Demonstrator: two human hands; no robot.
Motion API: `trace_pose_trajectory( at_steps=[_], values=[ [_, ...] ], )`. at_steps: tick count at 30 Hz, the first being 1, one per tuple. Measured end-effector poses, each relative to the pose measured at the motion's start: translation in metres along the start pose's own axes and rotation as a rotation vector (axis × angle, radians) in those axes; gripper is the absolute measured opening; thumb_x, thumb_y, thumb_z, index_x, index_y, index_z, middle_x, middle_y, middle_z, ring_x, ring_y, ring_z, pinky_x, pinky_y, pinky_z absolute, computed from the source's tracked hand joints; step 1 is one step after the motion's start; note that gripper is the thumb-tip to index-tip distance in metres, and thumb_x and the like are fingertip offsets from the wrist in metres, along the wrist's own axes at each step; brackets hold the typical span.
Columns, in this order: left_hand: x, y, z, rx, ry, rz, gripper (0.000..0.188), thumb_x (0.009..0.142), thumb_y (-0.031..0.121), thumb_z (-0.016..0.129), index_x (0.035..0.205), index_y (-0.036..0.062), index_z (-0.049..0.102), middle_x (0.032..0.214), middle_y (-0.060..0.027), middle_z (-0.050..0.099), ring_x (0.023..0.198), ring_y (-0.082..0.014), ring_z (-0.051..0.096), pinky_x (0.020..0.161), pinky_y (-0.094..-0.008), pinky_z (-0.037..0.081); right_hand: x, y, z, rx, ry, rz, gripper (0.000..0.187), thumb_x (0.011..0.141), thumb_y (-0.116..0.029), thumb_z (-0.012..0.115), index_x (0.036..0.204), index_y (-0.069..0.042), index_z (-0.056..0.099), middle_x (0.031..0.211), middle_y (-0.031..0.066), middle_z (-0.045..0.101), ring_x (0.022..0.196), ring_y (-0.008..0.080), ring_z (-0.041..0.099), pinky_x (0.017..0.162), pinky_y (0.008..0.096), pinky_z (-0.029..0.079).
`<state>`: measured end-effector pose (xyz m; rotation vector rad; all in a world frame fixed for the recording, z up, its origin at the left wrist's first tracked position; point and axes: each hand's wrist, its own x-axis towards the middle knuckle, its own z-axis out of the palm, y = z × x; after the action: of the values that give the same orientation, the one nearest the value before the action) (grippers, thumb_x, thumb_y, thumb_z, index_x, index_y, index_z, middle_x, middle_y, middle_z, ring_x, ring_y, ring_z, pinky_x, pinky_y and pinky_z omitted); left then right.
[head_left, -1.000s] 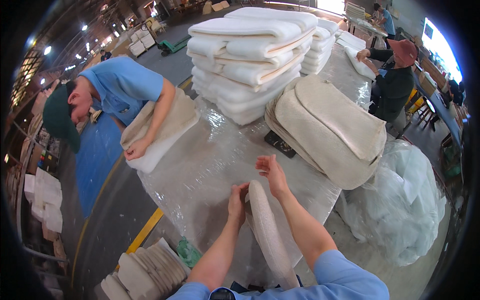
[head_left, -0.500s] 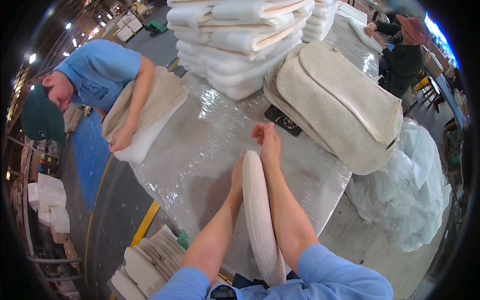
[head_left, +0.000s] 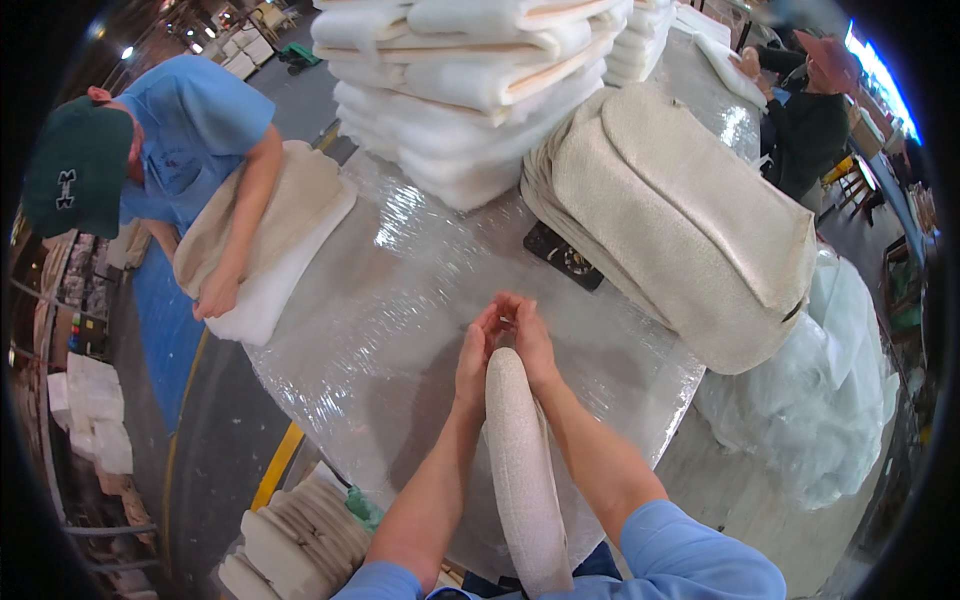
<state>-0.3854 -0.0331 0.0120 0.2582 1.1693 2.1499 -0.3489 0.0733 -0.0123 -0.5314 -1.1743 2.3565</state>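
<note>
A slim beige fabric-covered cushion (head_left: 520, 470) stands on its narrow edge between my forearms, its near end against my body. My left hand (head_left: 474, 362) lies along the left side of its far end, and my right hand (head_left: 532, 345) along the right side. The palms flank that rounded end, while the curved fingers reach past it and come close together at the tips. Both hands are closed around the cushion's end; their contact with it is partly hidden.
The wrapped table (head_left: 330, 350) bears a beige cover stack (head_left: 680, 220), a black patterned object (head_left: 562, 255) and white padding (head_left: 460, 100). At left a co-worker (head_left: 190, 140) handles a beige cover over padding (head_left: 265, 220). Beige cushions (head_left: 300, 530) stand lower left; clear plastic (head_left: 810, 400) bulges at right.
My hands have drawn nearer to me, and their fingertips have come together around the cushion's far end. The cushion's far end sits lower in view. The left co-worker's head has bent down.
</note>
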Motion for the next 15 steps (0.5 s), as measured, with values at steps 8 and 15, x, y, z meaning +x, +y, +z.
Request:
trace_pose_trajectory(
  at_steps=[8,15],
  values=[
    [-0.035,0.066,0.016,0.286,-0.131,-0.11,0.058,0.111,0.055,0.047,0.131,0.0024,0.063,0.146,-0.0154,0.059,0.13,-0.0261,0.057,0.115,-0.0406,0.042,-0.077,0.01,-0.016,-0.292,0.217,-0.049,0.046,0.116,-0.037,0.046,0.137,0.001,0.062,0.127,0.0108,0.067,0.121,0.0209,0.062,0.109,0.0374,0.048],
    [-0.076,0.136,-0.031,0.316,0.205,-0.165,0.044,0.104,0.044,0.057,0.118,0.0031,0.064,0.128,-0.0151,0.064,0.118,-0.0276,0.062,0.103,-0.0424,0.051,-0.228,-0.018,-0.061,-0.323,0.075,0.152,0.032,0.112,-0.022,0.057,0.133,0.0,0.065,0.124,0.0105,0.071,0.118,0.0191,0.066,0.102,0.035,0.053]
  ],
)
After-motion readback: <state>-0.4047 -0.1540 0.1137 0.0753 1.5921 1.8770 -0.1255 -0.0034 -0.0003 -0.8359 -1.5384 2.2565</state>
